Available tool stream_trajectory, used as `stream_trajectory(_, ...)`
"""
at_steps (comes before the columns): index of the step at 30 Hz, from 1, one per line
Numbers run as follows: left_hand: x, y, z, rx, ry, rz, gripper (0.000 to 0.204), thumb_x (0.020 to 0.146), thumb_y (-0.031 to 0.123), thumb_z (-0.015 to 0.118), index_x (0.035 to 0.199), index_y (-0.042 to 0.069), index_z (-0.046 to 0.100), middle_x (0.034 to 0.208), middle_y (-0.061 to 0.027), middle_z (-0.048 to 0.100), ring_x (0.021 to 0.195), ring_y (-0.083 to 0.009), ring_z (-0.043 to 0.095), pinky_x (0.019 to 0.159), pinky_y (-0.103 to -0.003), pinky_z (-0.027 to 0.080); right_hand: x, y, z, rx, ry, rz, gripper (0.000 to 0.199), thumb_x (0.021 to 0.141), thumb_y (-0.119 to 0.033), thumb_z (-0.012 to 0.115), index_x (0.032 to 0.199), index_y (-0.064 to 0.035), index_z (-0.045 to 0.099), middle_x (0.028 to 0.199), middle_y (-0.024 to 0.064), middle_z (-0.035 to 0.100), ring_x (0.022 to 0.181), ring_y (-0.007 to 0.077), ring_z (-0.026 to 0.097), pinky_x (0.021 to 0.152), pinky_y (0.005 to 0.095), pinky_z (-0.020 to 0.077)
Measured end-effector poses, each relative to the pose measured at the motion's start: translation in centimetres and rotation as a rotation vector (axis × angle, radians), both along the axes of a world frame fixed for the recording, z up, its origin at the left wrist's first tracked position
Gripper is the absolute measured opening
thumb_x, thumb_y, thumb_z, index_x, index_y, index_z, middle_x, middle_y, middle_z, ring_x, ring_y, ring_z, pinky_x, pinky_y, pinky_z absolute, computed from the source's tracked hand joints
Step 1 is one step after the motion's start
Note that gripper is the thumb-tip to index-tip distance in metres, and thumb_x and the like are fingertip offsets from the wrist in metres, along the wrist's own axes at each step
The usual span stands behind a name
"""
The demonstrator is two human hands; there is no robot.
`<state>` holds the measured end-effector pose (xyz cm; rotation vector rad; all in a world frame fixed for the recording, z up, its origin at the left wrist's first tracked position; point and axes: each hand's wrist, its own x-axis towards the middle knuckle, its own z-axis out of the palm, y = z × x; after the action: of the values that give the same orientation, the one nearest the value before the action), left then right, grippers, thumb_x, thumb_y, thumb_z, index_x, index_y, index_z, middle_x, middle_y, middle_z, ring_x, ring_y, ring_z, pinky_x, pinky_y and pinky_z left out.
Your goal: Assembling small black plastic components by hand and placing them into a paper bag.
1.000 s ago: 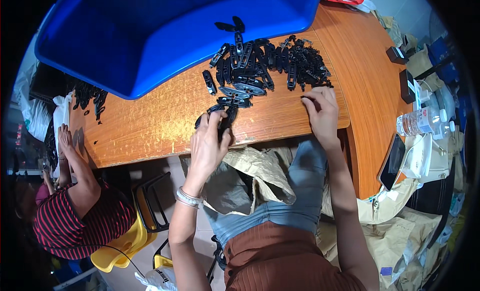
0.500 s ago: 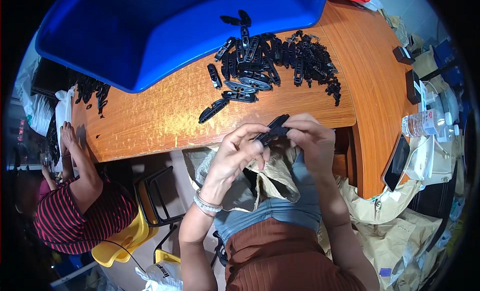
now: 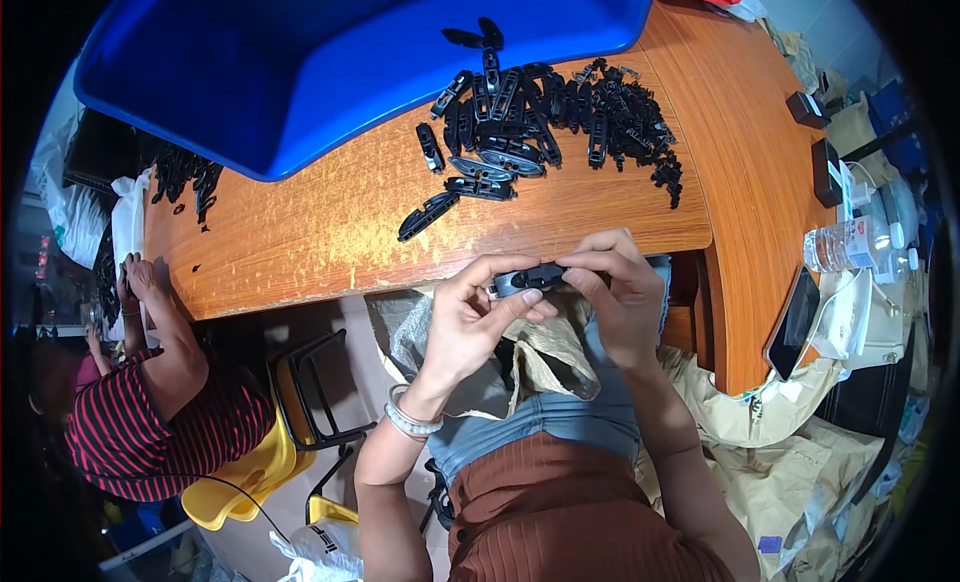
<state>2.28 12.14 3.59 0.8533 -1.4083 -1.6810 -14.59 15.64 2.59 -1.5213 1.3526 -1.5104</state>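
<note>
Between my two hands, just off the table's front edge, is a long black plastic part (image 3: 532,278). My left hand (image 3: 472,307) grips one end, thumb along its near side. At the other end, the thumb and fingertips of my right hand (image 3: 618,287) pinch the part. My fingers cover portions of it. Beyond my hands lies a heap of similar long black plastic parts (image 3: 480,189), with one part (image 3: 427,216) lying apart at its near left. Right of the heap is a pile of small black pieces (image 3: 635,122).
A large blue bin (image 3: 340,122) stands at the back of the wooden table (image 3: 330,232). To the right are a phone (image 3: 795,322) and a water bottle (image 3: 840,247). An open sack (image 3: 545,357) is on my lap. Another person (image 3: 165,412) sits at the left.
The black part has turned from a slant to nearly level, showing a different side. My left hand has shifted a little, and the fingers of both hands have changed their hold.
</note>
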Motion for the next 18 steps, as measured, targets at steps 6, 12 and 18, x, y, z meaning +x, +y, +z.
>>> stream_trajectory(6,-0.9,0.3,-0.4,0.278,0.161,0.055,0.039,0.087,-0.003,0.054,0.125,-0.004,0.045,0.094,-0.0178,0.065,0.086,-0.0199,0.066,0.072,-0.026,0.054,1.4,0.9,0.1,0.171,-0.438,-0.123,0.012,0.085,0.0,0.058,0.095,0.0034,0.063,0.085,0.006,0.059,0.073,0.01,0.056,0.067,0.0217,0.0446)
stream_trajectory(12,-0.2,-0.4,-0.5,0.309,0.191,-0.11,0.065,0.078,-0.008,0.061,0.135,-0.001,0.031,0.093,-0.0159,0.065,0.087,-0.0177,0.064,0.076,-0.026,0.052,1.1,1.3,0.4,0.192,-0.465,-0.009,0.012,0.087,-0.002,0.057,0.096,0.0036,0.062,0.083,0.0058,0.061,0.069,0.0081,0.056,0.065,0.0209,0.0453)
stream_trajectory(18,0.0,0.1,-0.8,0.207,0.176,-0.022,0.023,0.078,-0.01,0.062,0.096,-0.006,0.05,0.083,-0.0139,0.065,0.074,-0.0218,0.067,0.063,-0.025,0.057,1.1,1.0,-0.3,-0.014,-0.181,0.024,0.009,0.085,-0.003,0.058,0.091,0.0031,0.061,0.088,0.008,0.059,0.079,0.0118,0.055,0.069,0.0222,0.0427)
